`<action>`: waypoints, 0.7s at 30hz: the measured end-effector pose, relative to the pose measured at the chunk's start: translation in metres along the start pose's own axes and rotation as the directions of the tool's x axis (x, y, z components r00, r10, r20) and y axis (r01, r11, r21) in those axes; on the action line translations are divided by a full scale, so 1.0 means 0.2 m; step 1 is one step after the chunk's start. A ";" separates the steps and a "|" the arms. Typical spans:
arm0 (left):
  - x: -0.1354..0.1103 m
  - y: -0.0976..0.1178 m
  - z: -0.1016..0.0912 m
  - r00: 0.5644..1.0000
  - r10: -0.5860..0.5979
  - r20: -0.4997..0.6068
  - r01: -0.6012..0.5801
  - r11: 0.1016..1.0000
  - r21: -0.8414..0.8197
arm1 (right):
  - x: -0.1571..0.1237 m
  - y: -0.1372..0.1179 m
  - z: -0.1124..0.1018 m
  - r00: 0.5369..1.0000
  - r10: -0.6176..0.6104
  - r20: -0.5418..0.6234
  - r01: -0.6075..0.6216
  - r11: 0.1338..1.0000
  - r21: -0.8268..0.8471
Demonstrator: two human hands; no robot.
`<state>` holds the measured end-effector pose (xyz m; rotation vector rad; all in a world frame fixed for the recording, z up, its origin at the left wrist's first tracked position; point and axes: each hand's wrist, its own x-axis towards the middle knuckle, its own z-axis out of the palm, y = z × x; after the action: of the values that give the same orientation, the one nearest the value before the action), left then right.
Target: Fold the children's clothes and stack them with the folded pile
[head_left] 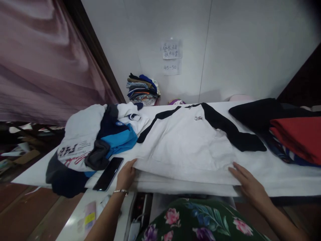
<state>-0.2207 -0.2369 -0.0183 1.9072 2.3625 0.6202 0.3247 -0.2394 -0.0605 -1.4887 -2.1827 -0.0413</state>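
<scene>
A white long-sleeved shirt (185, 144) with black sleeves and a small dark chest print lies spread out before me, collar away and hem towards me. My left hand (126, 174), wearing a bracelet, has its fingers closed on the left end of the hem. At the hem's right end, my right hand (248, 184) touches the cloth with its fingers stretched out and apart. The near edge of the shirt runs in a shallow curve between both hands. A black phone (109, 174) lies just left of my left hand.
On the white table (283, 180), a heap of loose clothes (82, 134) sits left. Folded red (298, 137) and black garments (255, 113) are at right. A folded stack (142, 88) stands at the back by the wall, below paper notes (172, 57). A pink curtain (45, 60) hangs left.
</scene>
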 end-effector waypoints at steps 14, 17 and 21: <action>0.05 0.02 -0.07 0.927 -0.028 0.374 0.160 0.931 -0.327 | -0.02 0.13 -0.24 0.901 0.077 0.426 -0.219 0.930 0.296; 0.21 0.03 -0.08 0.877 -0.093 0.472 0.364 0.769 -0.525 | 0.14 0.18 -0.27 0.883 0.328 0.336 -0.437 0.837 0.330; 0.44 0.12 0.00 0.854 -0.272 0.444 0.480 0.742 -0.468 | 0.44 0.32 -0.11 0.750 0.643 0.155 -0.660 0.714 0.233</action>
<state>-0.2200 -0.1505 0.0082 1.1164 1.9492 0.7560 0.3645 -0.1429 -0.0211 -2.0159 -1.4937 0.5366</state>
